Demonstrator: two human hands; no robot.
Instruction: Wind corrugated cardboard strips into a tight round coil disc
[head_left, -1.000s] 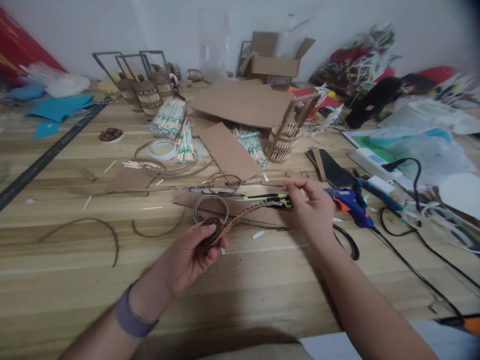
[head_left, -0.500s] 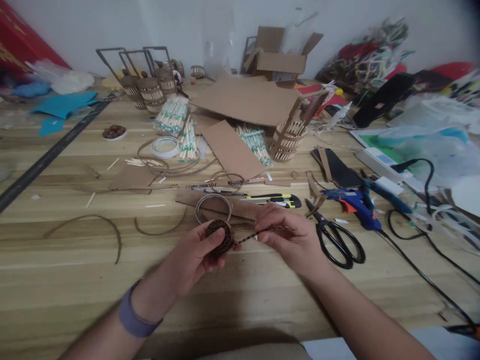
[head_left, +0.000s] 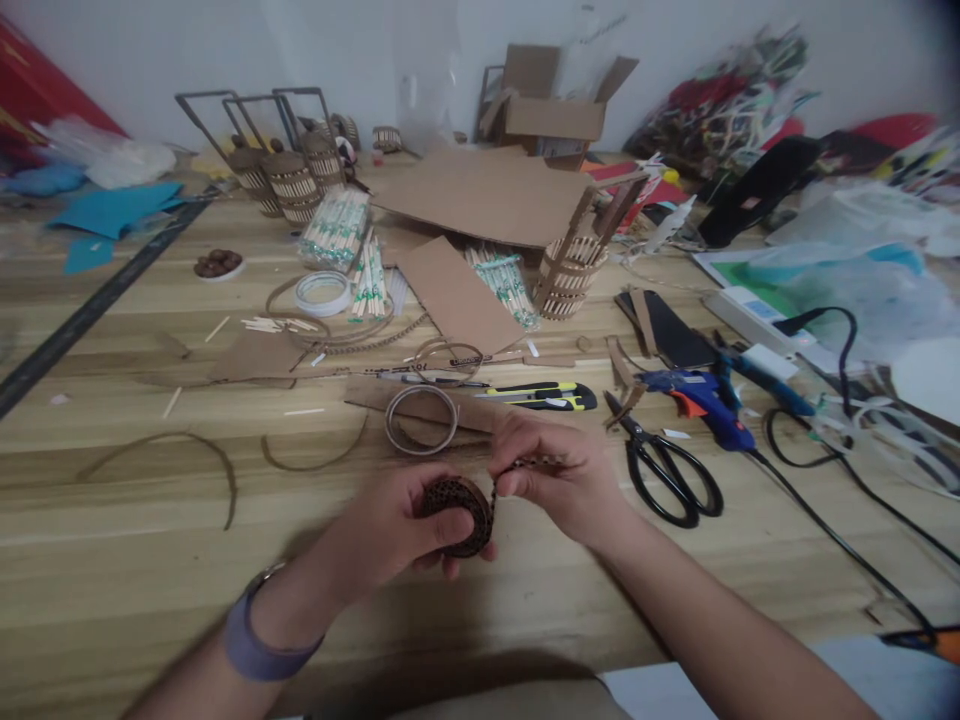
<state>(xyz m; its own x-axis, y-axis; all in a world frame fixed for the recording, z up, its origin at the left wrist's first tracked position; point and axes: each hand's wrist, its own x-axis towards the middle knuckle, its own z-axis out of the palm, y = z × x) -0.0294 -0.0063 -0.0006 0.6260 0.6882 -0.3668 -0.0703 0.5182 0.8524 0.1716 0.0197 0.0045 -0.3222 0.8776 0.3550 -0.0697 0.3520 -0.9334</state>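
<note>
My left hand [head_left: 416, 530] is closed round a coil of corrugated cardboard [head_left: 469, 500], its thumb lying across the ridged flat face. From the coil's right edge runs a loose cardboard strip [head_left: 493, 492], which my right hand [head_left: 555, 475] pinches between thumb and fingers. The strip's tail passes back under the right fingers. Just beyond the coil lies a roll of tape [head_left: 422, 420]. Black-handled scissors [head_left: 671, 475] rest to the right of my right hand, and a yellow and black utility knife [head_left: 551, 396] lies behind it.
A blue glue gun [head_left: 697, 400] with a trailing cable lies at the right. Stick-covered buckets [head_left: 296, 185] stand at the back left, another bucket [head_left: 570, 278] at centre right. Cardboard sheets [head_left: 480, 195], packs of sticks [head_left: 337, 228] and curved strips [head_left: 225, 470] lie about.
The coil has turned and shifted slightly right, closer to my right hand. The strip between the hands now bends upward along the coil's edge. My right hand stays pinched on it.
</note>
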